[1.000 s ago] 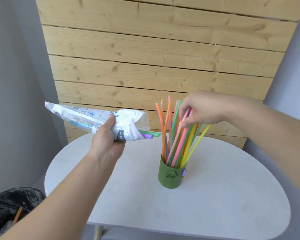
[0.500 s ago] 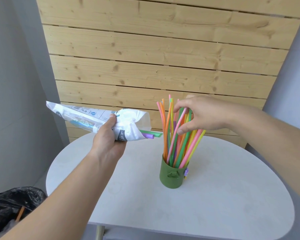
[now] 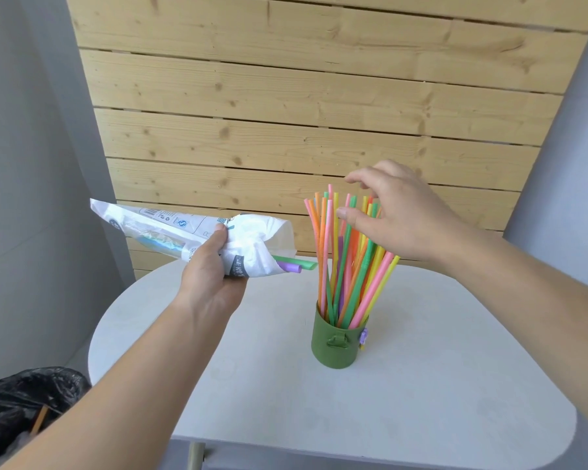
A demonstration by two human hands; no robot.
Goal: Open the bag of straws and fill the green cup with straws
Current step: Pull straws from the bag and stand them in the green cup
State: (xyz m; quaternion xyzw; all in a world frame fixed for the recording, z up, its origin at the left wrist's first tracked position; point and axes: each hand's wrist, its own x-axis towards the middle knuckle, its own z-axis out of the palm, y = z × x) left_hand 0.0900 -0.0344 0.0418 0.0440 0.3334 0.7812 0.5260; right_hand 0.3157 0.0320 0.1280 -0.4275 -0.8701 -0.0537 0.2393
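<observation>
We see the left hand [image 3: 214, 283] raised above the tabletop [image 3: 421, 385], its fingers curled round the white bag of straws [image 3: 252, 239]. The bag lies almost level, and a green straw [image 3: 301, 265] and a purple straw [image 3: 291, 267] stick out of its open end toward the cup. The green cup [image 3: 336, 344] stands upright on the tabletop, full of coloured straws [image 3: 347, 266] that fan out. The right hand [image 3: 398, 218] hovers at their tops with its fingers loosely spread, gripping nothing.
</observation>
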